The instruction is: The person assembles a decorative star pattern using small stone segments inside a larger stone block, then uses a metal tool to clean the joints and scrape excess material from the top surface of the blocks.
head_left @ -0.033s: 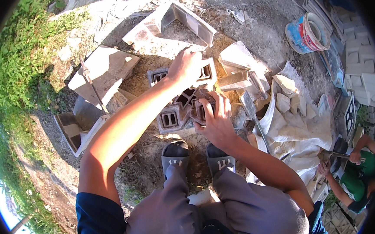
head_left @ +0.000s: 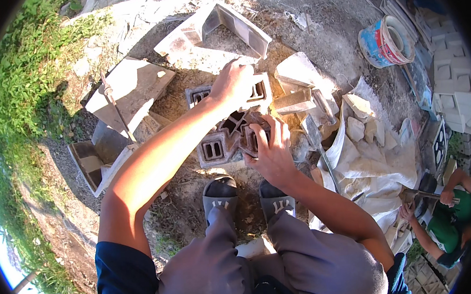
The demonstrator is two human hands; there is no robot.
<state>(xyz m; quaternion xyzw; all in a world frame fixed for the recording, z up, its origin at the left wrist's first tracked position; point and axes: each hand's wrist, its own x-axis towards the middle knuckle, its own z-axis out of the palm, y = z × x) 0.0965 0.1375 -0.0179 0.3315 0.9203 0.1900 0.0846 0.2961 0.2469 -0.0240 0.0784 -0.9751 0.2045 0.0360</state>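
A dark, dusty block with slotted square corners and a cross-shaped middle (head_left: 212, 150) lies on the ground in front of my feet. It looks like a mould or a cast vent block; I cannot tell which. My left hand (head_left: 234, 86) is over its far side, fingers curled in and washed out by sunlight. What they hold, if anything, is hidden. My right hand (head_left: 272, 151) grips the near right corner, its fingers bent over the top and the thumb at the side.
Beyond the block stands an angled panel piece (head_left: 249, 30). Left are slabs (head_left: 133, 84) with a thin rod (head_left: 117, 109); right, broken pieces (head_left: 298, 71), a trowel-like tool (head_left: 317, 141) and a white sack (head_left: 376, 162). Further off are a bucket (head_left: 376, 44) and another person (head_left: 445, 222) holding a tool.
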